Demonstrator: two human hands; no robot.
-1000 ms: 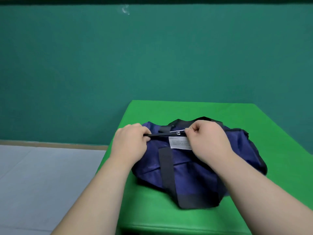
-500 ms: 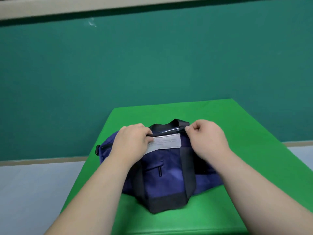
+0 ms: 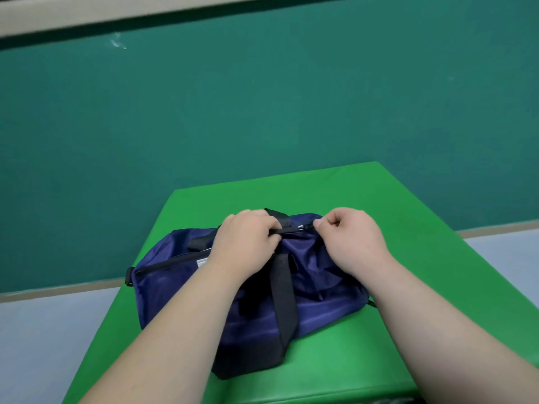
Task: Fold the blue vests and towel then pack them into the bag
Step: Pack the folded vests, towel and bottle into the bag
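Note:
A navy blue duffel bag (image 3: 323,301) with black straps lies on the green table (image 3: 364,193). My left hand (image 3: 245,237) grips the black zipper band along the bag's top. Just to its right, my right hand (image 3: 350,237) pinches the metal zipper pull (image 3: 304,226) between thumb and forefinger. The zip runs shut from the bag's left end up to my hands. A white label peeks out beside my left wrist. No vests or towel are in sight.
A dark green wall (image 3: 262,112) stands right behind the table. Grey floor (image 3: 43,345) lies to the left and at far right. The table's near edge (image 3: 320,399) is at the bottom of the view.
The view has swung, and the bag now lies at a different angle. My right hand has moved right along the zip line with the pull; my left hand keeps its grip.

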